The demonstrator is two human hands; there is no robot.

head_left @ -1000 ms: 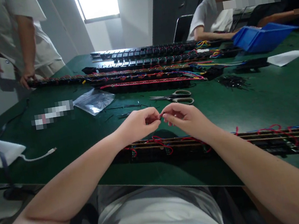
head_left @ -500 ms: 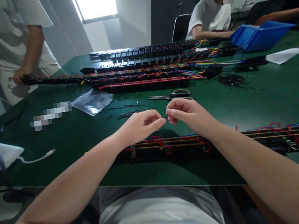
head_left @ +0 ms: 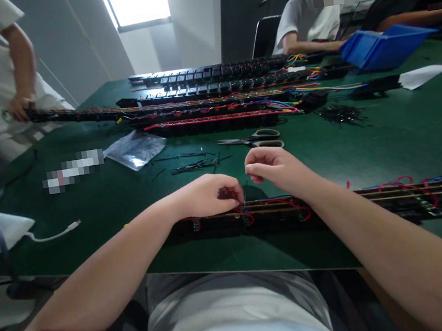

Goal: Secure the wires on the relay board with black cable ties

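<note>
A long black strip assembly (head_left: 270,219) with brass-coloured rails and red wires lies across the table in front of me. My left hand (head_left: 219,193) is low at its far edge, with thumb and fingers closed together beside a red wire. What those fingers hold is too small to make out. Slightly higher and to the right, my right hand (head_left: 269,166) pinches a thin black cable tie, whose end points down towards the left fingertips. Beyond the hands lie loose black cable ties (head_left: 196,166) and a pair of scissors (head_left: 252,139).
More wired strips (head_left: 213,112) lie along the far side; a standing person's hand (head_left: 20,107) touches one end. A clear plastic bag (head_left: 135,149), a white box with a cable (head_left: 0,229), a heap of black ties (head_left: 340,113) and a blue bin (head_left: 386,47) surround the work.
My left hand has moved down to the strip, away from the right fingertips. My right hand has barely moved. The person at the left has shifted leftwards, and the phone there is lower.
</note>
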